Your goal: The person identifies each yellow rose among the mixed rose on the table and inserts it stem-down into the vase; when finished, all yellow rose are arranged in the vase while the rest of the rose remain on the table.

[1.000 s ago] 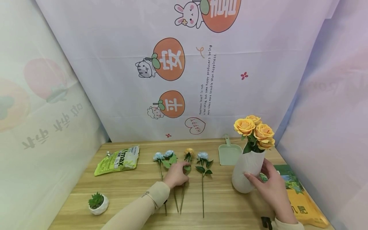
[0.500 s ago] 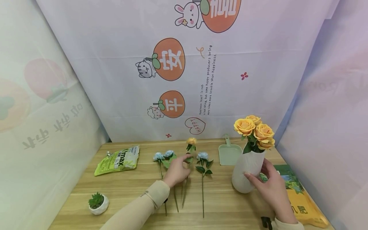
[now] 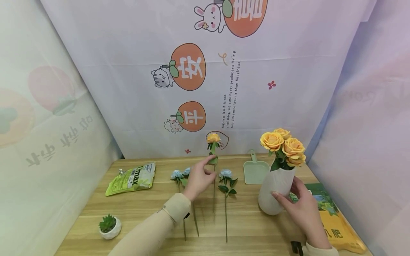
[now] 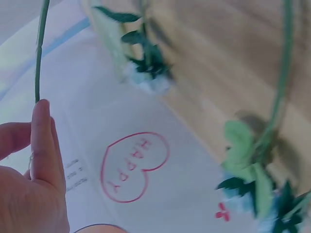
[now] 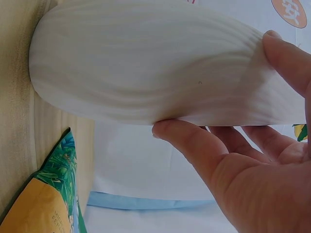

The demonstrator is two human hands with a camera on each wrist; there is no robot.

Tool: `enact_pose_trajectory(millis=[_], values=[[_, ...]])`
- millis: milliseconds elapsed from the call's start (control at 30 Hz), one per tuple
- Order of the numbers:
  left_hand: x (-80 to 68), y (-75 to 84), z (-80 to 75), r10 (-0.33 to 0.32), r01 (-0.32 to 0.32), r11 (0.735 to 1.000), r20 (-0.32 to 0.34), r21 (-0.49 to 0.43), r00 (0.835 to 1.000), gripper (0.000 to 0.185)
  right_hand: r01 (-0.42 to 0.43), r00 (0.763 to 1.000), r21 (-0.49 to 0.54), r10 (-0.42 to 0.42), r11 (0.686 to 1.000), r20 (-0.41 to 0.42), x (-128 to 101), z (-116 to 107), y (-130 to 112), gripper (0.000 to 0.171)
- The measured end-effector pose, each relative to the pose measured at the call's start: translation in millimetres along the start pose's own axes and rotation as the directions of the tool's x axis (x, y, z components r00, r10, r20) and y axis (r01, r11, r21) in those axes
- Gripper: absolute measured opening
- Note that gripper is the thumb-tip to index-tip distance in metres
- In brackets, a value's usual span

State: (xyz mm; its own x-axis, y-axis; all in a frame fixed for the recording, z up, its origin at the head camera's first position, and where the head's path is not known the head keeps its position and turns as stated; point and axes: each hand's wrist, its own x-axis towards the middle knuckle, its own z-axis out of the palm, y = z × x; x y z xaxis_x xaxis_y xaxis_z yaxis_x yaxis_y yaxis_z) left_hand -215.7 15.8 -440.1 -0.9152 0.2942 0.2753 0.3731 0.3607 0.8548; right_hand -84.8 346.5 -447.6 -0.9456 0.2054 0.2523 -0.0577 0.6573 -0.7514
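Note:
In the head view my left hand (image 3: 199, 180) pinches the stem of a yellow rose (image 3: 213, 138), raised upright above the table. The left wrist view shows its green stem (image 4: 40, 58) at the fingertips. My right hand (image 3: 302, 209) grips a white vase (image 3: 274, 192) that stands on the table, tilted slightly. Thumb and fingers lie on opposite sides of it in the right wrist view. Several yellow roses (image 3: 293, 147) fill the vase mouth. A blue rose (image 3: 225, 173) lies right of my left hand; two more blue roses (image 3: 176, 174) lie left, partly hidden by that hand.
A pale green dustpan (image 3: 255, 172) lies behind the vase. An orange and green bag (image 3: 342, 231) lies at the right edge, partly behind my right hand. At left are a lime green packet (image 3: 132, 179) and a potted succulent (image 3: 110, 227). Cloth walls surround the wooden table (image 3: 144, 213).
My left hand has lifted the yellow rose off the table, moving up and slightly right, and its stem now stands more upright. The right hand and vase stay in place.

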Motion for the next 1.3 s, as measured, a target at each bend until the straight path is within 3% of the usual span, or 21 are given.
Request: enact_pose_trajectory(millis=[200, 500, 767, 967, 1300], values=[[14.3, 29.6, -3.3, 0.094, -0.1, 0.991, -0.065, -0.091, 0.993, 0.069, 0.002, 1.0, -0.004, -0.002, 1.0, -0.004, 0, -1, 0, 0.092], [28.8, 75.3, 7.6, 0.238, -0.256, 0.94, -0.106, -0.224, 0.965, 0.069, 0.011, 1.0, 0.0, -0.012, 1.0, -0.008, 1, -1, -1, 0.091], [41.1, 113.3, 15.2, 0.364, -0.395, 0.878, -0.159, -0.27, 0.918, 0.064, 0.005, 1.0, 0.006, -0.005, 1.0, -0.002, 0, -2, -1, 0.091], [47.9, 133.8, 19.1, 0.394, -0.442, 0.835, -0.205, -0.328, 0.896, 0.064, -0.004, 1.0, 0.01, 0.004, 1.0, 0.006, 0, -2, -2, 0.092], [55.6, 154.5, 29.7, 0.369, -0.467, 0.793, -0.301, -0.392, 0.879, 0.066, -0.034, 0.999, 0.023, 0.033, 0.999, 0.031, -1, -2, -2, 0.095]])
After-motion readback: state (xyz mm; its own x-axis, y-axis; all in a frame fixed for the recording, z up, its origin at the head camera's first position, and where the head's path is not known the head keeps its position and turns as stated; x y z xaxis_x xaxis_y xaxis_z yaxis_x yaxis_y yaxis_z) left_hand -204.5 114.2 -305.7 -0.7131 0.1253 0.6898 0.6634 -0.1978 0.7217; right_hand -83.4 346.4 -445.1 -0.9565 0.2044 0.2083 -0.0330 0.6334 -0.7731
